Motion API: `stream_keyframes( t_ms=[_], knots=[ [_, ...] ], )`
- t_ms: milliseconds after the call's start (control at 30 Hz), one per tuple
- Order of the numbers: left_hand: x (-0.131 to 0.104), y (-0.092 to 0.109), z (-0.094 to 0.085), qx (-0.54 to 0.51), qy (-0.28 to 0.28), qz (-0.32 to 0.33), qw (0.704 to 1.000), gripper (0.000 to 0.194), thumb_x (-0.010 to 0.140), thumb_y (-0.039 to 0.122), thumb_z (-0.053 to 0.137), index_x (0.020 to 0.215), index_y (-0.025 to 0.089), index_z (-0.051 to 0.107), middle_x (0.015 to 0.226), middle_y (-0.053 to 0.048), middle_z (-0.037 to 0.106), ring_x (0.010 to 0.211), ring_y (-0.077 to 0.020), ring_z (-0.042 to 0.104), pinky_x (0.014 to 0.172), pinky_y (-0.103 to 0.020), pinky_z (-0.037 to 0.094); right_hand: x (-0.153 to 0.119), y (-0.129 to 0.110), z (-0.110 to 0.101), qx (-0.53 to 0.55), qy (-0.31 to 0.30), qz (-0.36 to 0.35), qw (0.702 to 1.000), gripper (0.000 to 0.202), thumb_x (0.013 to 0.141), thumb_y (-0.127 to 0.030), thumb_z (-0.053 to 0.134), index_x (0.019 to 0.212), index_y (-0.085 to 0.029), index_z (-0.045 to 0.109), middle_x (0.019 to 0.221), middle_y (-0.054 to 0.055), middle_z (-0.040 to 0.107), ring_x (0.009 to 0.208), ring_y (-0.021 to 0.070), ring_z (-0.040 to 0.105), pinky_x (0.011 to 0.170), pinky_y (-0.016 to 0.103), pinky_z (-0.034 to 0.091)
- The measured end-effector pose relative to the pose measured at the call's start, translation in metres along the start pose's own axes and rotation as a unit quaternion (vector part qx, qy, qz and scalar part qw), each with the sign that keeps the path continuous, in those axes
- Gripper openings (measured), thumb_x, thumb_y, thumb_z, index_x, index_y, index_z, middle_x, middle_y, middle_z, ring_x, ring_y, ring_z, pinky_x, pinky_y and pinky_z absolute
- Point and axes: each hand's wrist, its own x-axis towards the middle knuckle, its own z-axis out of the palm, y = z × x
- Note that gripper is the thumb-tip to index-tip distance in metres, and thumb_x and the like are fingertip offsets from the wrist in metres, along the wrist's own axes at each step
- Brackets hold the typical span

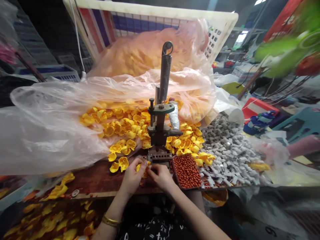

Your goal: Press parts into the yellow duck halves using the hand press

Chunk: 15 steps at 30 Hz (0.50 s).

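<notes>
My left hand (pixel 133 176) is closed around a small yellow plastic shell (pixel 138 167), in front of the bench press. My right hand (pixel 162 177) is beside it, thumb and fingers pinched together close to the same shell; what they hold, if anything, is too small to make out. Just beyond both hands stands the metal hand press (pixel 160 133), with a tall coil spring (pixel 165 75) and a drilled block (pixel 160 156) at its base. To the right of my right hand, a tray of small reddish-brown beads (pixel 187 171) sits by the press.
Loose yellow shells (pixel 117 128) lie behind and around the press, spilling from a clear plastic bag (pixel 150 80) propped by a white crate (pixel 160 9). Grey rectangular parts with metal pins (pixel 225 153) are heaped at right. More yellow pieces (pixel 50 220) lie below the table's left edge.
</notes>
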Motion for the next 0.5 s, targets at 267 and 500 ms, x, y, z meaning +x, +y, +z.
stream_keyframes(
  t_ms=[267,500],
  knots=[
    [-0.009,-0.015,0.012,-0.133,-0.018,-0.021,0.991,0.057,0.072,0.046,0.068,0.121,0.022,0.052,0.093,-0.004,0.061,0.072,-0.0157,0.061,0.063,-0.027,0.051,0.002,0.012,-0.007,0.291,0.030,0.005,0.956,0.036,0.063,-0.036,0.075,0.089,-0.017,0.061,0.086,0.004,0.069,0.077,0.0189,0.064,0.070,0.029,0.051],
    [-0.020,-0.031,0.034,-0.024,0.044,0.101,0.994,0.026,0.078,0.023,0.062,0.101,0.026,0.071,0.106,-0.007,0.060,0.105,-0.0228,0.059,0.093,-0.037,0.048,-0.011,0.027,-0.043,0.106,0.023,-0.039,0.993,0.019,0.082,-0.035,0.058,0.088,-0.017,0.061,0.081,0.004,0.068,0.075,0.0174,0.063,0.068,0.026,0.048]
  ],
)
